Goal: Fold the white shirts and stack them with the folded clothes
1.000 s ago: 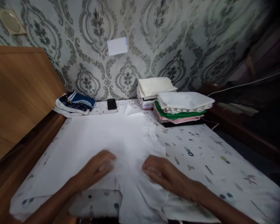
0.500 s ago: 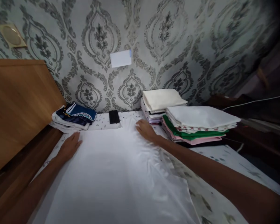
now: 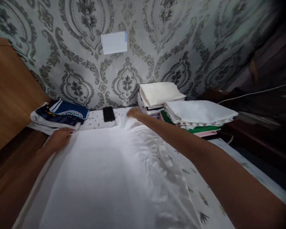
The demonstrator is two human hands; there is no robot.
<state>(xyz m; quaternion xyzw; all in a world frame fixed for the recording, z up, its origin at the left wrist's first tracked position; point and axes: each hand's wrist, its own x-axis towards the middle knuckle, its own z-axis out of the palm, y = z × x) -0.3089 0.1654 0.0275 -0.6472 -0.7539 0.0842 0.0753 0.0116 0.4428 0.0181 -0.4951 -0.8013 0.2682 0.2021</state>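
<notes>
A large white cloth (image 3: 102,165) is spread out in front of me, smooth in the middle and wrinkled along its right side. My right hand (image 3: 134,113) is closed on its far edge, where the fabric is pulled into a bunch. At the far left corner, my left hand (image 3: 60,138) has its fingers curled in around the cloth's edge; the fingertips are partly hidden. Just beyond the far edge lies a black phone (image 3: 108,114), apart from both hands.
Folded dark blue and white clothes (image 3: 68,110) sit at the far left beside a wooden cabinet (image 3: 11,95). Stacks of folded fabric, one topped by a cream cloth (image 3: 160,93), another by a white cloth (image 3: 200,110), stand to the right. A patterned wall (image 3: 127,73) closes the back.
My right hand has shifted left and away from me, bunching the cloth's far edge. My left hand has curled in at the far left corner. The view has turned slightly right.
</notes>
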